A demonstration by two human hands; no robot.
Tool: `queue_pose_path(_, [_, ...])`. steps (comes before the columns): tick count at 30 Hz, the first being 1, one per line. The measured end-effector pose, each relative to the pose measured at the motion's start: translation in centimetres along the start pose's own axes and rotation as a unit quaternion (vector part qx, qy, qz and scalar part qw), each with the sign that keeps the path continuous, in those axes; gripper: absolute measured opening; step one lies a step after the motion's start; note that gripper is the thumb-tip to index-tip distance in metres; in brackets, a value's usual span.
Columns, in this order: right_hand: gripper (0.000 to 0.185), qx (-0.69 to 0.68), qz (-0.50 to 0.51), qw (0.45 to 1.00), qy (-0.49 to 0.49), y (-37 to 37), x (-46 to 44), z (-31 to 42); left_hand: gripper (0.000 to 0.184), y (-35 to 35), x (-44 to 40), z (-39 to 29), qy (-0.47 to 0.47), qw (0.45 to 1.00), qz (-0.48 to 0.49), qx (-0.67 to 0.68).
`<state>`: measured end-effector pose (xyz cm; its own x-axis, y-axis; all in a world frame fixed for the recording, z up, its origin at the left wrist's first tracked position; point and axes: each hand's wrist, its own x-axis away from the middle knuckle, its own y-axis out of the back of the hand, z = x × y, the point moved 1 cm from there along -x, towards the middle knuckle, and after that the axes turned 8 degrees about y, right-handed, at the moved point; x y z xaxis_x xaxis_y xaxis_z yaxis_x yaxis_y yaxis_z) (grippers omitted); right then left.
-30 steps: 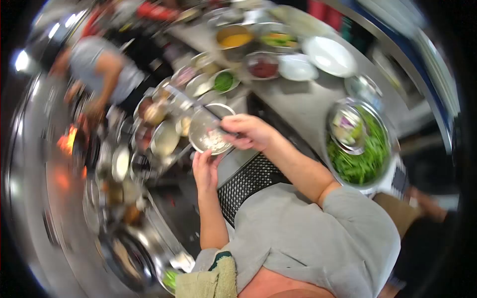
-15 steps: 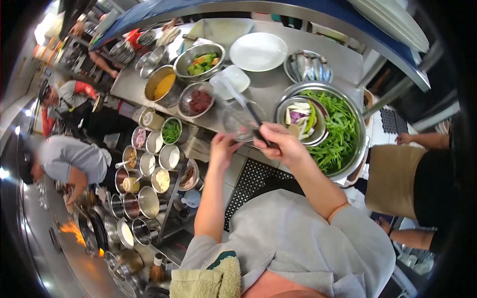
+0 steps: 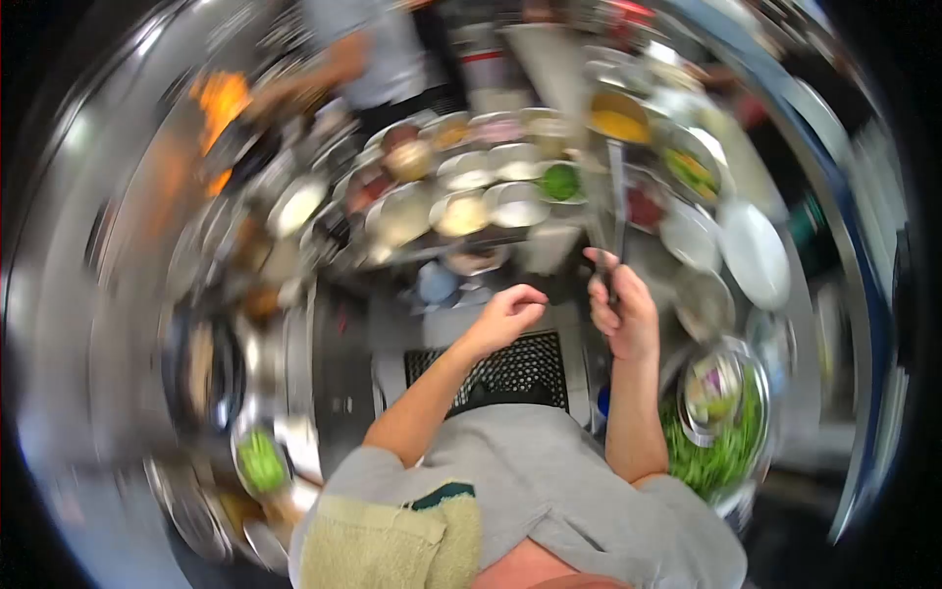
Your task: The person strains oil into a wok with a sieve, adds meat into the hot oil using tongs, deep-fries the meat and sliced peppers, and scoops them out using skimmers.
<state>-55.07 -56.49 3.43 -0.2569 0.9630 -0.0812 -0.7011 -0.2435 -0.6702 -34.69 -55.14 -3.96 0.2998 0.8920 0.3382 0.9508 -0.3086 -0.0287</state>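
In my right hand [image 3: 625,309] is a knife, its long blade [image 3: 617,191] pointing up and away from me, with my fingers wrapped around the dark handle. My left hand [image 3: 507,317] is to the left of it, fingers curled together above the floor mat; whether anything small is inside them is hidden. A clear bowl [image 3: 705,304] sits on the counter right of the knife hand. Lower right, a large metal bowl [image 3: 760,432] holds green leaves [image 3: 721,442] and a smaller bowl [image 3: 713,388] of cut vegetables. Motion blurs much of the view.
Several containers of ingredients, including chopped greens [image 3: 560,183], stand ahead of me. A white plate [image 3: 754,255] and a pot of yellow liquid [image 3: 620,118] are at the right. Flames [image 3: 222,103] rise at the upper left near a person in grey [image 3: 368,59]. A perforated mat [image 3: 500,368] covers the floor.
The view has swung left, so the counter and bowls now appear farther right. My left hand has come away from the clear bowl; my right hand still holds the knife, now pointing more upright.
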Motion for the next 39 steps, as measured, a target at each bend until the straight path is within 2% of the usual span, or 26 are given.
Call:
queue_pose_path(3, [0.041,0.044,0.077,0.993,-0.082,-3.7,-3.5,-6.2,0.023,3.7,6.6,2.7,-0.014,0.992,-0.123,0.02])
queue_pose_path(5, [0.033,0.015,0.164,0.97,-0.177,-7.2,-5.2,-11.7,0.021,5.8,12.4,3.9,-0.015,0.979,-0.198,0.039])
queue_pose_path(7, [0.019,0.089,0.224,0.929,-0.28,-10.9,-5.7,-18.0,0.021,7.3,17.5,6.6,0.006,0.96,-0.275,0.044])
queue_pose_path(9, [0.041,0.157,0.308,0.884,-0.314,-16.2,-5.2,-24.2,0.021,8.5,22.8,9.6,0.008,0.931,-0.351,0.099])
queue_pose_path(10, [0.052,0.199,0.39,0.85,-0.293,-18.6,-5.3,-27.7,0.021,8.6,25.7,10.4,0.007,0.914,-0.387,0.123])
queue_pose_path(12, [0.053,0.336,0.457,0.796,-0.211,-24.2,-5.0,-33.3,0.02,8.6,30.9,11.4,0.0,0.874,-0.454,0.172])
queue_pose_path(13, [0.053,0.37,0.507,0.777,-0.045,-25.9,-5.0,-37.1,0.02,8.4,33.1,12.1,-0.006,0.853,-0.484,0.195])
queue_pose_path(14, [0.052,0.412,0.515,0.74,0.131,-27.7,-5.0,-40.7,0.02,8.4,35.1,13.6,0.008,0.834,-0.513,0.2])
queue_pose_path(15, [0.052,0.397,0.507,0.723,0.248,-29.8,-3.7,-42.0,0.02,8.1,36.7,14.2,-0.014,0.806,-0.546,0.228])
queue_pose_path(17, [0.051,0.532,0.567,0.582,0.238,-29.0,-3.8,-48.0,0.02,7.4,39.4,14.6,-0.017,0.765,-0.597,0.242])
queue_pose_path(18, [0.047,0.639,0.633,0.407,0.162,-29.1,-4.0,-49.1,0.021,6.8,40.3,14.3,-0.04,0.733,-0.618,0.282])
queue_pose_path(19, [0.047,0.641,0.63,0.409,0.16,-29.8,-3.5,-48.5,0.02,6.3,41.2,14.6,-0.055,0.717,-0.626,0.302])
queue_pose_path(21, [0.047,0.613,0.581,0.498,0.197,-31.2,-3.0,-47.3,0.018,5.4,42.5,14.9,-0.073,0.694,-0.651,0.298])
queue_pose_path(22, [0.048,0.58,0.574,0.524,0.243,-30.6,-3.3,-47.9,0.018,5.0,42.7,15.3,-0.075,0.689,-0.654,0.303])
queue_pose_path(23, [0.048,0.577,0.581,0.52,0.243,-30.1,-4.2,-48.3,0.017,4.5,42.9,15.6,-0.077,0.675,-0.663,0.313])
queue_pose_path(25, [0.047,0.632,0.638,0.391,0.201,-31.1,-5.1,-48.3,0.015,4.3,43.3,15.9,-0.08,0.657,-0.678,0.319])
queue_pose_path(26, [0.048,0.62,0.63,0.413,0.219,-31.9,-5.3,-47.6,0.015,4.3,43.1,15.7,-0.086,0.657,-0.679,0.316])
queue_pose_path(29, [0.049,0.591,0.647,0.422,0.233,-30.8,-6.6,-49.2,0.015,4.3,42.2,15.0,-0.085,0.65,-0.685,0.318])
queue_pose_path(30, [0.05,0.601,0.666,0.384,0.219,-31.1,-6.6,-49.0,0.015,4.7,41.7,14.5,-0.083,0.643,-0.69,0.323])
queue_pose_path(31, [0.05,0.597,0.67,0.384,0.219,-31.2,-6.5,-48.7,0.015,5.1,41.4,14.0,-0.08,0.637,-0.694,0.325])
queue_pose_path(33, [0.048,0.597,0.643,0.437,0.2,-32.3,-6.7,-47.1,0.014,6.0,40.4,13.0,-0.091,0.628,-0.694,0.339])
queue_pose_path(35, [0.048,0.588,0.667,0.423,0.176,-29.8,-8.3,-48.9,0.014,6.7,39.1,11.5,-0.103,0.621,-0.696,0.345])
queue_pose_path(37, [0.048,0.569,0.69,0.416,0.167,-30.6,-8.8,-49.2,0.016,7.9,37.4,11.3,-0.108,0.622,-0.705,0.324])
queue_pose_path(39, [0.052,0.495,0.678,0.528,0.128,-31.1,-9.0,-47.6,0.016,9.4,35.4,10.9,-0.099,0.67,-0.675,0.293])
